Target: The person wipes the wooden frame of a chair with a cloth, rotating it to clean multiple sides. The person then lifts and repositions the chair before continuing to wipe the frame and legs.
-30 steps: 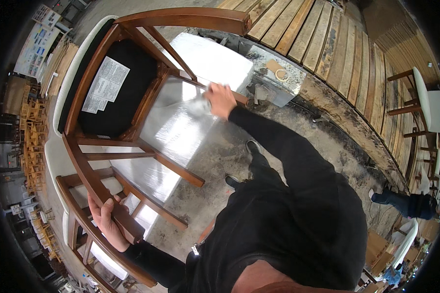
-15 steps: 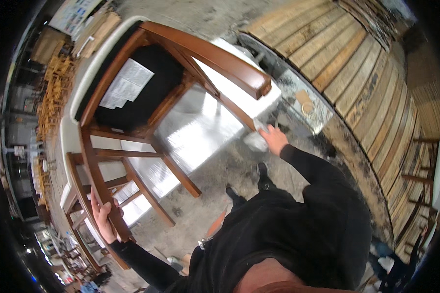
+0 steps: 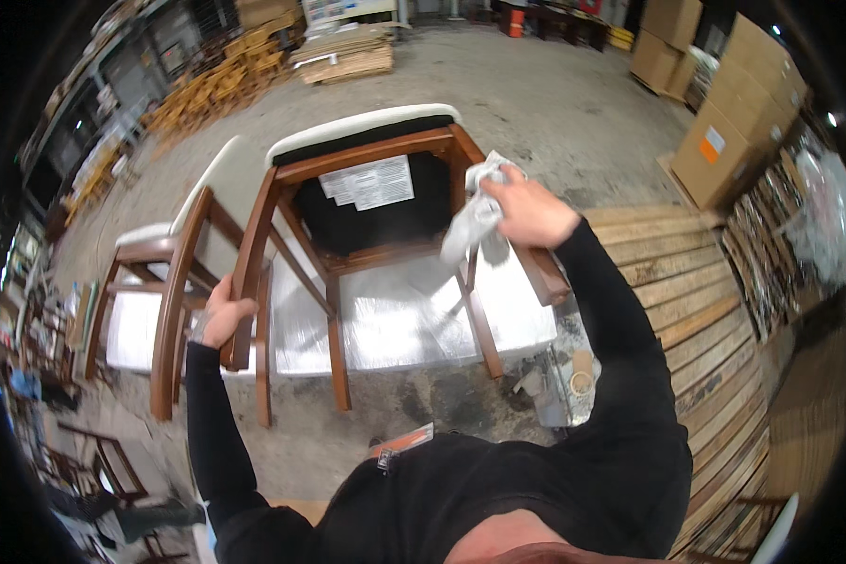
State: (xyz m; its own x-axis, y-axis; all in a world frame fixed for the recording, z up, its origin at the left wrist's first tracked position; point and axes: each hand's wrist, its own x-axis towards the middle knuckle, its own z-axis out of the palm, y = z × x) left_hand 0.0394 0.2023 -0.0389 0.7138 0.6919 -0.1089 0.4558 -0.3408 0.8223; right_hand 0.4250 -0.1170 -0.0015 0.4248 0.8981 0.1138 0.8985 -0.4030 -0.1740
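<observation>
A brown wooden chair (image 3: 362,246) lies tipped over, its black seat underside facing me and its legs pointing my way. White paper labels (image 3: 376,183) are stuck to that underside, and pale upholstery shows along the far edge. My left hand (image 3: 224,312) is closed around the chair's left leg, low down. At the upper right leg, by the seat frame corner, my right hand (image 3: 533,209) holds a crumpled white cloth (image 3: 475,224) against the wood. A white, plastic-wrapped slab (image 3: 395,329) supports the chair.
Another brown chair with pale upholstery (image 3: 190,273) lies close on the left. Wooden slats (image 3: 696,301) stretch along the right side, with tall cardboard boxes (image 3: 743,122) beyond. A tape roll (image 3: 581,383) lies on a surface near my right elbow. Stacked wooden chair frames (image 3: 221,85) stand far left.
My right hand has moved with the cloth from the end of a lower chair leg up to the right leg by the seat frame. My left hand stays on its leg. The view has turned.
</observation>
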